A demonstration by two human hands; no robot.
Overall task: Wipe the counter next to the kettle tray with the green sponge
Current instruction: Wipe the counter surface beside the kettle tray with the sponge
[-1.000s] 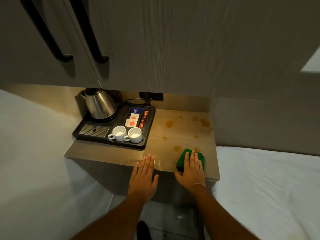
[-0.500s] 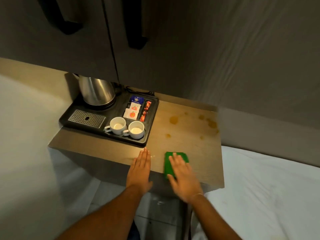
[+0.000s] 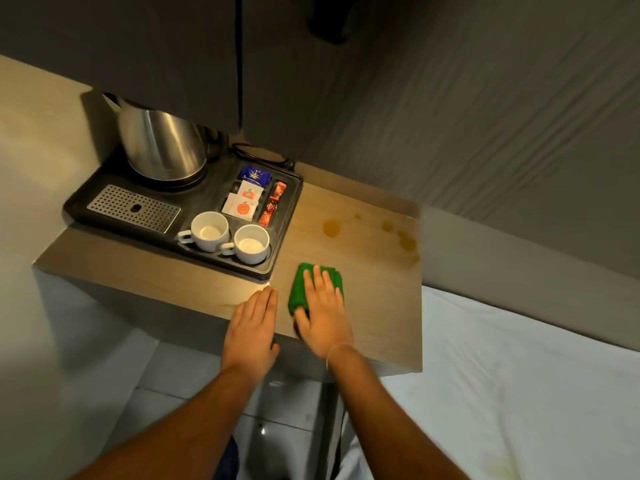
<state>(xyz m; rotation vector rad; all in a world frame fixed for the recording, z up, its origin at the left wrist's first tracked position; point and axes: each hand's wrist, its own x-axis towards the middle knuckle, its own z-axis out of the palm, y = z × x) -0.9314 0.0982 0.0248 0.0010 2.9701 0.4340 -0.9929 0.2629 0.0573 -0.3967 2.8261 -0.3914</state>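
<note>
The green sponge [image 3: 300, 289] lies flat on the wooden counter [image 3: 374, 289], just right of the black kettle tray [image 3: 284, 233]. My right hand [image 3: 323, 315] presses down on the sponge with fingers spread, covering its near right part. Beside it, my left hand [image 3: 254, 327] rests flat on the counter's front edge and holds nothing. Several brown stains [image 3: 331, 227] mark the counter farther back and toward the right edge.
On the tray stand a steel kettle [image 3: 161, 147], two white cups [image 3: 230, 237], sachets [image 3: 247, 199] and a drip grate [image 3: 133, 207]. Dark cabinet doors [image 3: 156, 53] overhang the counter. A white bed [image 3: 519, 375] adjoins the counter's right side.
My right hand has slid the sponge leftward across the front of the counter, toward the tray's corner. The stains near the front edge are gone. The view has tilted and moved closer.
</note>
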